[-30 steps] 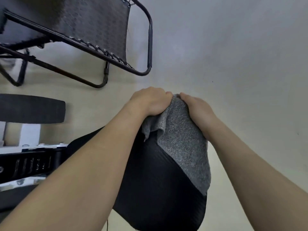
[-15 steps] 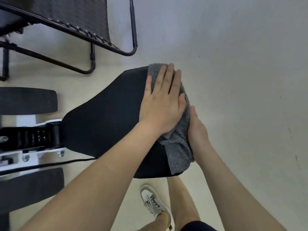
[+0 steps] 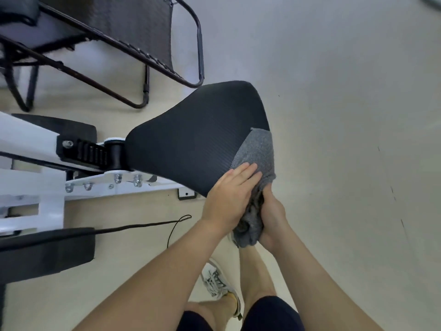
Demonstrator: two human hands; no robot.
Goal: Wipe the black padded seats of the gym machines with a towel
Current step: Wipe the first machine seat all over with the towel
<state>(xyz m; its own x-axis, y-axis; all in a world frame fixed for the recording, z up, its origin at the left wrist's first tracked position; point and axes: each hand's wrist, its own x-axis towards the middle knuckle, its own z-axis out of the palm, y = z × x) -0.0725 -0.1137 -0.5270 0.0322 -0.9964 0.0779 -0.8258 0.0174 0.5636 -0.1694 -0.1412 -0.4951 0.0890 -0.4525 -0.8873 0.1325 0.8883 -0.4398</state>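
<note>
The black padded seat [image 3: 195, 137], ribbed and wedge-shaped, runs its long axis from the white frame [image 3: 31, 144] toward the person, widening at the near edge where the grey knit towel [image 3: 259, 149] lies draped over the corner. The left hand [image 3: 230, 197] presses flat on the towel, nearer the unwiped pad up and to its left; the right hand [image 3: 272, 218] clutches the bunched tail hanging below the edge

Bright, even light; soft shadows — edges warped

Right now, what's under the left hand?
The left hand lies flat on the grey knitted towel, at the black ribbed padded seat's near edge. Towel and seat beneath the palm are covered; the right hand grips the bunched end.
</note>
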